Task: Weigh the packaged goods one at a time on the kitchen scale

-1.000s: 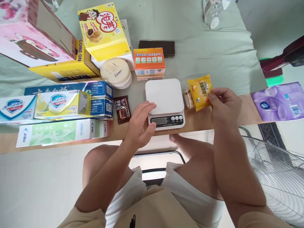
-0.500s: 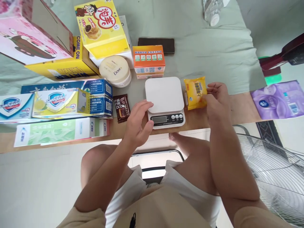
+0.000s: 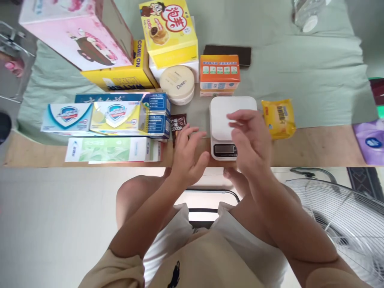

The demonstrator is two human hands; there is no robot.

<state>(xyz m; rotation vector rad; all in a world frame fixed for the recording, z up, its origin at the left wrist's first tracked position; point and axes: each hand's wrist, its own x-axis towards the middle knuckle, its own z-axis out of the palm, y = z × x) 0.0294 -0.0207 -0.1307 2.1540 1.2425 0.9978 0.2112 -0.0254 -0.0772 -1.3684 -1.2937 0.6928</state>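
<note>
At the front of the worktop (image 3: 321,140) sits a white kitchen scale (image 3: 219,120), its long axis running away from the person and its display facing them. Over its right side is the right hand (image 3: 251,142), the nearer of the two, slightly blurred, thumb and fingers parted and half curled, with nothing visible in its grasp. The left hand (image 3: 189,156) lies to the scale's left, fingers loosely spread and holding nothing visible; it partly hides a brown packet (image 3: 179,121), and whether it touches that I cannot tell. Just right of the scale lies a yellow packet (image 3: 279,119). Behind stands an orange box (image 3: 220,73). Green cloth (image 3: 303,72) covers the worktop, save a wooden front strip. A wire-guarded fan (image 3: 336,216) stands below, to the right.
</note>
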